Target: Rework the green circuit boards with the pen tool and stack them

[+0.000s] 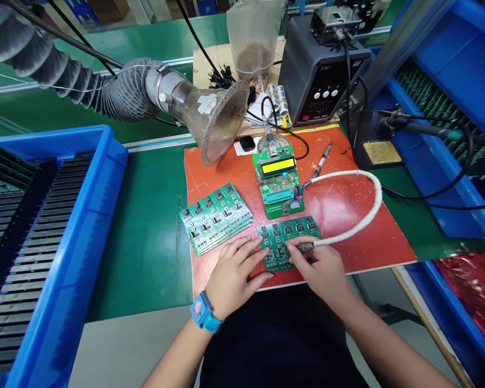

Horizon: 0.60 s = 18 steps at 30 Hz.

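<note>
Left hand point(234, 275) spread, fingers point(246, 250) pressing down on the green circuit board point(290, 227), right there on the orange-red mat point(372, 248); right hand point(319, 272) in, fingers point(295, 243) clamped on a slim grey probe point(305, 247) (white-sleeved cable point(347, 237) trailing off).

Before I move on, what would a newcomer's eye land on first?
The lit yellow display on a green board at the centre of the orange mat stands out first. Above it at left hangs a grimy fume-extractor hood. In front, the left hand pins a circuit board while the right hand holds a white-sheathed probe cable to it.
</note>
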Available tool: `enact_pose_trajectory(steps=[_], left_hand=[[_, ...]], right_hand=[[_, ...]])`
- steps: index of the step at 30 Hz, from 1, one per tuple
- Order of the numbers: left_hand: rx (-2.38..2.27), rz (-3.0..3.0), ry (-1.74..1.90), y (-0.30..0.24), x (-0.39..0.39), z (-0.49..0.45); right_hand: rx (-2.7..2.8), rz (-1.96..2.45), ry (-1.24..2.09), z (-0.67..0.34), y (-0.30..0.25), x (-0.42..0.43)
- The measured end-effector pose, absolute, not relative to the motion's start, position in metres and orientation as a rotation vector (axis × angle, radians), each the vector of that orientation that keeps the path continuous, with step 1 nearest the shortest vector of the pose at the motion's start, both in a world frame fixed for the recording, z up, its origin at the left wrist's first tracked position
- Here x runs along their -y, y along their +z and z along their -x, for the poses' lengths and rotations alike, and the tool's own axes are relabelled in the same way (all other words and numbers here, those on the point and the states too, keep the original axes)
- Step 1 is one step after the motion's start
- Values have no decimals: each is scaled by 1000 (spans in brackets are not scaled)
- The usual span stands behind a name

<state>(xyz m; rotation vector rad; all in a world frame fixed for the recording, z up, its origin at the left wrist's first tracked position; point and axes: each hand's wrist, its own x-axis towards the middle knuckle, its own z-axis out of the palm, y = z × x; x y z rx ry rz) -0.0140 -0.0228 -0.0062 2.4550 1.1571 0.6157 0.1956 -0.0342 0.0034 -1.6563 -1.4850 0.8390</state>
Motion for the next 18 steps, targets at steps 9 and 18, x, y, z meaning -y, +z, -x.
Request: enact_pose_trajectory(steps=[9,18], left_hand=[[-1157,-2440,612,-5,24,15],[-1156,-2441,615,-5,22,14]], right_hand=[[1480,1582,936,-199,5,33],[1484,1543,936,-200,6,35]])
